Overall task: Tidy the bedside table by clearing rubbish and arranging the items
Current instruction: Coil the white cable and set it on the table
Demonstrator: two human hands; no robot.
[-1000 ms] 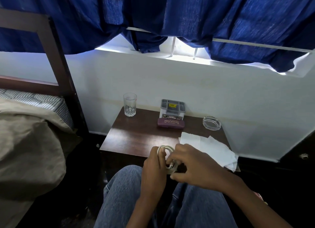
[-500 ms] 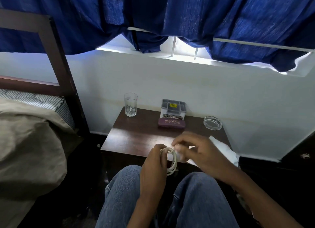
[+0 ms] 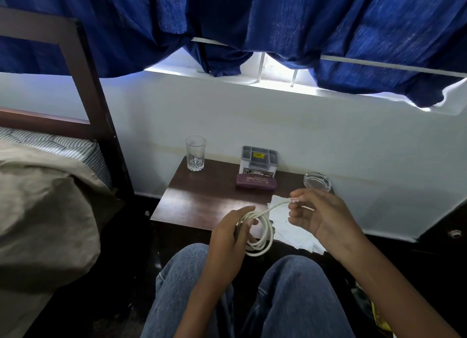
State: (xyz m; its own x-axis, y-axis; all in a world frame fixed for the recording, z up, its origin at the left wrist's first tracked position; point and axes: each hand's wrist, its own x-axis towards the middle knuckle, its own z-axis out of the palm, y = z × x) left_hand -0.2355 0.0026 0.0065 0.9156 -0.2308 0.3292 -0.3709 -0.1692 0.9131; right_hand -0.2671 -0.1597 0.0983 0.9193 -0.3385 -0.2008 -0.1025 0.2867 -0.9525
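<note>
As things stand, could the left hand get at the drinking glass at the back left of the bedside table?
Probably not right away: the left hand is holding the coiled white cable. The path itself looks free, with bare bedside table between it and the drinking glass.

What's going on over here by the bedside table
A seated person is coiling a white cable: the left hand holds the loops while the right hand pinches the plug end. On the bedside table a drinking glass, a grey organiser box, a purple glasses case and a glass ashtray stand along the back, with white tissues at the front right.
</note>
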